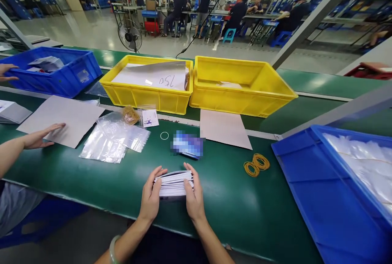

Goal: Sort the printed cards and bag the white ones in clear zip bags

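Between my two hands is a stack of white folded leaflets or booklets (173, 184), held over the green table near its front edge. My left hand (151, 193) grips the stack's left end, the thumb on the near face. At the right end my right hand (194, 194) presses in the same way, fingers wrapped round the far side. Just beyond the stack lies a blue item (187, 144), blurred out in the picture. Two bundles of yellow rubber bands (256, 165) rest to the right, and a single white ring (164, 135) lies to the left of the blue item.
Clear plastic bags (107, 139) lie to the left, beside a co-worker's hand (43, 136) on grey card (65, 117). Two yellow bins (143, 98) (232, 102) stand at the back. Blue bins stand at far left (73, 76) and right (306, 190).
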Demonstrator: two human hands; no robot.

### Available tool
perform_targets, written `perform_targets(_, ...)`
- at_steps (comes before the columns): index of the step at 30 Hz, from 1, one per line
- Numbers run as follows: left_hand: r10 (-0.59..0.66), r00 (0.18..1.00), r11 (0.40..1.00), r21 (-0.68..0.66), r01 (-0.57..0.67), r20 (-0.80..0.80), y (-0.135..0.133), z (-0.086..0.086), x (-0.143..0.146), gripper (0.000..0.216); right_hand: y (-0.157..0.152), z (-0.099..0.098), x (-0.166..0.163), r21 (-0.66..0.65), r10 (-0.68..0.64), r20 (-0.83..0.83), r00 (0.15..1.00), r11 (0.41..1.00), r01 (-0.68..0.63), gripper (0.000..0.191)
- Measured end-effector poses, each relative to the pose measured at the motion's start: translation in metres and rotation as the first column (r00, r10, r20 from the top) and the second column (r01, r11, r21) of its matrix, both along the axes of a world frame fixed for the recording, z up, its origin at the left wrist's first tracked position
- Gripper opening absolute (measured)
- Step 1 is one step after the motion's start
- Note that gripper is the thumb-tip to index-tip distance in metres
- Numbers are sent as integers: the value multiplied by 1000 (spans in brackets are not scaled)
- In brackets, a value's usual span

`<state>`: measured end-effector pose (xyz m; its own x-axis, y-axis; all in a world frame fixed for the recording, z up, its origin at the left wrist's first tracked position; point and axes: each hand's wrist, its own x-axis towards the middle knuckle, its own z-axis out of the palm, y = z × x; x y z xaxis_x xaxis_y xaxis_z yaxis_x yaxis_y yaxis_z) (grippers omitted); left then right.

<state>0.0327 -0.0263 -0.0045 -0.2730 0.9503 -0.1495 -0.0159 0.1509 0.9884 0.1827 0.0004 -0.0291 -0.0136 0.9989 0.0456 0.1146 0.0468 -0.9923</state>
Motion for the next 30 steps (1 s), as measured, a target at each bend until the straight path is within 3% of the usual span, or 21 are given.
perform_targets(7,94,995,993,-75,-96,-35,-18,-16,20,61,2,6,4,10,-51,126,991,999,50,46)
perform_targets(10,-135,991,988,-79,135,5,-21,-8,30,67,19,31,40,-28,-17,250,968,999,25,43)
perform_targets(13,-382,924,923,-59,380,-21,-16,5,26,66,46,61,90,-89,76,385,920,995,-45,38)
perform_targets(14,-406,913,913,-62,404,-41,-13,9,22,62,55,67,106,-132,122,478,870,989,-67,40)
perform_targets(16,-402,913,915,-71,398,-67,-6,15,12,55,70,73,130,-264,258,711,654,960,-93,45)
perform_targets(18,-391,917,920,-67,387,-76,0,18,0,51,81,69,142,-334,325,803,500,940,-74,47)
perform_targets(19,-387,919,922,-60,383,-78,2,19,-5,50,85,66,145,-331,320,822,471,941,-61,48)
perform_targets(22,-352,933,936,-53,349,-68,3,21,-16,46,98,56,138,-208,224,877,426,974,-85,52)
perform_targets(24,-308,950,950,-67,305,-51,0,21,-20,46,112,53,123,-99,186,887,423,971,-219,70)
perform_targets(28,-203,979,973,-115,201,-8,-10,21,-19,44,144,58,74,-86,308,888,340,839,-537,104)
perform_targets(30,-123,992,984,-133,122,0,-13,23,-17,35,153,65,51,-99,323,893,313,820,-564,107)
